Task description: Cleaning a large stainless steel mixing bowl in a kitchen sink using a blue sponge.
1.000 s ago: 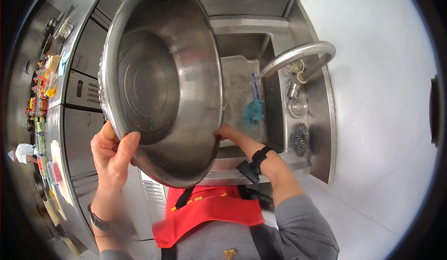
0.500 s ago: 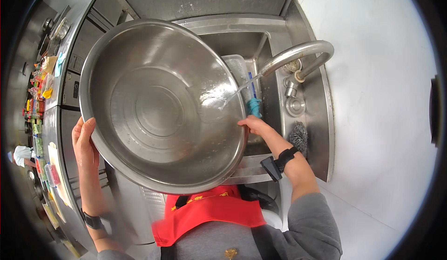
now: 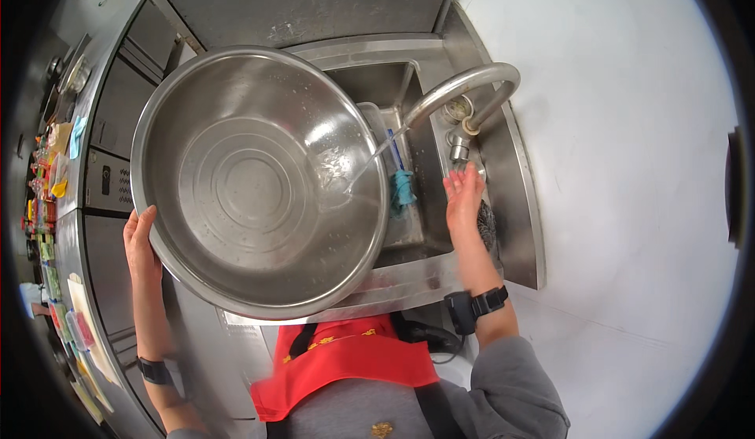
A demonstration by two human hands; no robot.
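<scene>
A large stainless steel basin (image 3: 197,132) hangs tilted over the left part of the sink (image 3: 429,164). My left hand (image 3: 142,244) grips its left rim, thumb on top, with the fingers partly hidden beneath. Water from the curved faucet (image 3: 452,91) streams onto the basin's right inner wall. Away from the basin, my right hand (image 3: 464,197) holds nothing. Its fingers stretch out apart, close to the metal valve (image 3: 459,149) at the faucet's base.
Inside the sink lie a clear plastic container (image 3: 372,114) and a teal cloth (image 3: 402,189) on a blue stick. A grey scrubber (image 3: 487,225) sits on the right ledge beside a white wall (image 3: 621,164). At far left, a counter (image 3: 72,230) carries bottles and containers.
My right hand has let go of the basin's right rim and moved right toward the faucet valve. My left hand still holds the basin, which sits slightly further left. Water keeps running.
</scene>
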